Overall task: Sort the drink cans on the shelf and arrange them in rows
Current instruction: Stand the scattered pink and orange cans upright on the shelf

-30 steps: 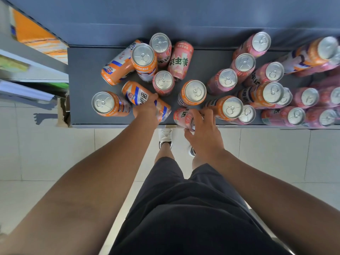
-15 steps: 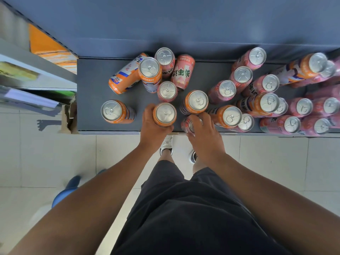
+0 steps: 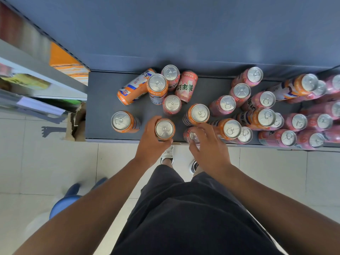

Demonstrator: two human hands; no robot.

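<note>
Orange and pink drink cans stand and lie mixed on a dark grey shelf (image 3: 103, 115). My left hand (image 3: 150, 142) grips an upright orange can (image 3: 164, 128) near the shelf's front edge. To its left stands another upright orange can (image 3: 121, 121). My right hand (image 3: 207, 146) curls round a pink can (image 3: 191, 135) at the front edge, mostly covering it. An orange can (image 3: 134, 87) and a pink can (image 3: 185, 86) lie on their sides at the back. Several pink cans (image 3: 298, 122) crowd the right side.
A white tiled floor lies below the shelf, with my shoes (image 3: 167, 155) on it. A torn cardboard box (image 3: 76, 122) sits left of the shelf. A neighbouring shelf unit (image 3: 36, 83) stands at the left. A blue stool (image 3: 64, 203) is at lower left.
The orange can that lay on its side under my left hand now stands upright in its grip. My right hand has stayed on the pink can. The view has shifted downward.
</note>
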